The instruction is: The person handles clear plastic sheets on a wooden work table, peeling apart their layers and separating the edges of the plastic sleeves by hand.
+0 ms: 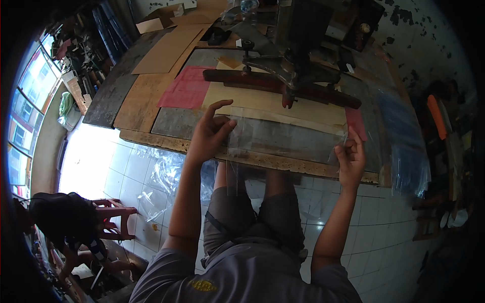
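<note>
A clear plastic sheet stretches between my two hands over the front of the grey work surface, its left part hanging past the wooden edge. My left hand is at the sheet's left end, index finger reaching forward and thumb near its edge. At the right end, the fingers of my right hand are pinched on the sheet. Just beyond lies a cream sheet with pink sheets at its sides. Above it stands a metal press with a long dark red bar.
Cardboard lies at the back left. A stack of clear plastic hangs over the right edge. Loose plastic is on the tiled floor below. Another person is at the lower left, beside a red stool.
</note>
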`<state>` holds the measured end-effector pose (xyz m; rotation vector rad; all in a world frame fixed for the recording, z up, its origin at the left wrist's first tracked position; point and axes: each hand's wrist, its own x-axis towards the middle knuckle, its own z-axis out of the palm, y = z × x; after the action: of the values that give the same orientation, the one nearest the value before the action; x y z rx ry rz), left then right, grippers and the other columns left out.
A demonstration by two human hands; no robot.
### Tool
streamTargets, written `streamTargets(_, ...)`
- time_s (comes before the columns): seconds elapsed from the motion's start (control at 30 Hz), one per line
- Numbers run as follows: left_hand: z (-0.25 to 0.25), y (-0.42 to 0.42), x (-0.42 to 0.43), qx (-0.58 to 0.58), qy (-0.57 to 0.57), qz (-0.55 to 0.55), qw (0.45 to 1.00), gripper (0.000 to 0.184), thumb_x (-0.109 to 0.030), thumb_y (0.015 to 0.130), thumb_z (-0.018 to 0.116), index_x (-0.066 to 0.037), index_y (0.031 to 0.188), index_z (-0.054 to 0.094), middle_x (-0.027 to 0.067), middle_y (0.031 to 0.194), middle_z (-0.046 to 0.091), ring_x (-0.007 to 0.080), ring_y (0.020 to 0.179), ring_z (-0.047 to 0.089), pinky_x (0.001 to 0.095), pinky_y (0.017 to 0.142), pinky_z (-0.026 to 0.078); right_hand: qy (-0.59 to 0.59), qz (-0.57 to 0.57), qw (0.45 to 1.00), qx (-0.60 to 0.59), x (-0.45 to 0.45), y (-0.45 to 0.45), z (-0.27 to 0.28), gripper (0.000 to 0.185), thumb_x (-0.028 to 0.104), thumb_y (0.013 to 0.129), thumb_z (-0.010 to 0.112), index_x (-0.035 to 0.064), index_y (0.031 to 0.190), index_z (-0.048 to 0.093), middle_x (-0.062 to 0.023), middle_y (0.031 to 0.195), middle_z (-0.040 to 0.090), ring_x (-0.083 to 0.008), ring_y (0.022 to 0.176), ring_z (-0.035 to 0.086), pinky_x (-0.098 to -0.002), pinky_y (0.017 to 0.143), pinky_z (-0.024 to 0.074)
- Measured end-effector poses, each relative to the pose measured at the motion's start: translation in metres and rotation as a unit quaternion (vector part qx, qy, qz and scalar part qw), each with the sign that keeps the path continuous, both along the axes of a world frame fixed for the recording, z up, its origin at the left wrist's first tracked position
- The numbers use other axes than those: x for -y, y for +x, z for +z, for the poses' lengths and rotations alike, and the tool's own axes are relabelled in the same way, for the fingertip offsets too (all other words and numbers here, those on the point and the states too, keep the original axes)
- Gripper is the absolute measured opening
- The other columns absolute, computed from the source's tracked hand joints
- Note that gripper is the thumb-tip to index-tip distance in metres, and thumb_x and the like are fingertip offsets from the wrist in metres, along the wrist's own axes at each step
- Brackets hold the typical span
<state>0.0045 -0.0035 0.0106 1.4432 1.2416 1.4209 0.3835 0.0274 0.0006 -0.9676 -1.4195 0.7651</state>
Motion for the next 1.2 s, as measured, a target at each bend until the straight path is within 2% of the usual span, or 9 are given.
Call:
streamTargets(0.37, 0.003, -0.001, 0.001, -0.022, -0.001, 0.0, 1.0, 0.048, -0.011, 0.099, 0.068, -0.006, 0.143, 0.051, -0.0015, 0.077, 0.064, 0.0028, 0.07, 0.052, 0.0215, 0.068, 0.042, -0.021, -0.022, 0.999, 0.033, 0.001, 0.002, -0.001, 0.06, 0.02, 0.09, 0.083, 0.0036, 0.143, 0.058, 0.0055, 0.088, 0.055, -0.0022, 0.076, 0.053, -0.018, 0.071, 0.0421)
streamTargets(0.67, -0.007, -0.005, -0.001, 0.005, 0.008, 0.0, 1.0, 0.047, -0.012, 0.098, 0.07, -0.006, 0.138, 0.046, 0.0004, 0.078, 0.067, 0.0042, 0.074, 0.058, 0.0225, 0.07, 0.044, -0.014, -0.009, 1.0, 0.024, 0.0, 0.001, -0.002, 0.058, 0.018, 0.091, 0.081, 0.0044, 0.143, 0.058, 0.0055, 0.088, 0.054, -0.0035, 0.079, 0.054, -0.0189, 0.073, 0.0422)
streamTargets(0.87, 0.001, -0.005, 0.003, -0.018, -0.003, -0.005, 1.0, 0.044, -0.013, 0.099, 0.07, -0.006, 0.138, 0.05, -0.0009, 0.078, 0.067, 0.0037, 0.072, 0.056, 0.022, 0.069, 0.044, -0.015, -0.005, 1.0, 0.025, -0.001, 0.002, -0.004, 0.057, 0.017, 0.092, 0.08, 0.0042, 0.142, 0.058, 0.0052, 0.088, 0.054, -0.0039, 0.08, 0.055, -0.019, 0.073, 0.0423)
streamTargets(1.2, 0.008, -0.003, 0.005, -0.04, -0.001, -0.009, 0.999, 0.049, -0.013, 0.099, 0.069, -0.005, 0.144, 0.048, -0.0028, 0.078, 0.065, 0.0017, 0.073, 0.054, 0.0209, 0.071, 0.043, -0.014, -0.013, 0.999, 0.033, 0.0, 0.002, -0.003, 0.056, 0.018, 0.092, 0.081, 0.0044, 0.142, 0.059, 0.005, 0.09, 0.054, -0.0037, 0.08, 0.055, -0.0186, 0.073, 0.0422)
